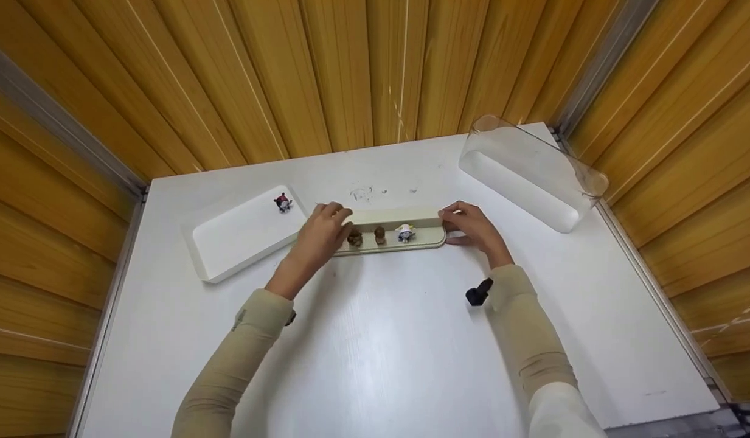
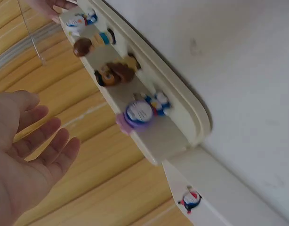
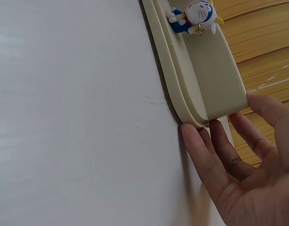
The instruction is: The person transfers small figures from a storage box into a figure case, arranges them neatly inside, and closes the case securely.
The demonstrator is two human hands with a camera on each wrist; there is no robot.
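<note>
A long cream display base [image 1: 390, 220] with a raised back stands mid-table. Its row of figurines holds a white-and-blue figurine [image 1: 405, 232] with yellow horns, a brown-haired figurine [image 1: 379, 235], a brown figurine [image 1: 354, 237] and, in the left wrist view, a blue figurine [image 2: 143, 112] with a purple-pink part. That last one is behind my left hand in the head view. My left hand [image 1: 322, 236] hovers by the base's left end, fingers loosely bent and holding nothing. With thumb and fingers on opposite sides, my right hand [image 1: 472, 228] grips the base's right end.
At the left lies a white tray [image 1: 203, 252] with a small red-and-black figurine [image 1: 283, 202] in it. A clear cover [image 1: 533, 149] with a white bottom stands at the back right. Wood-patterned walls [image 1: 338, 73] enclose the white table [image 1: 381, 340].
</note>
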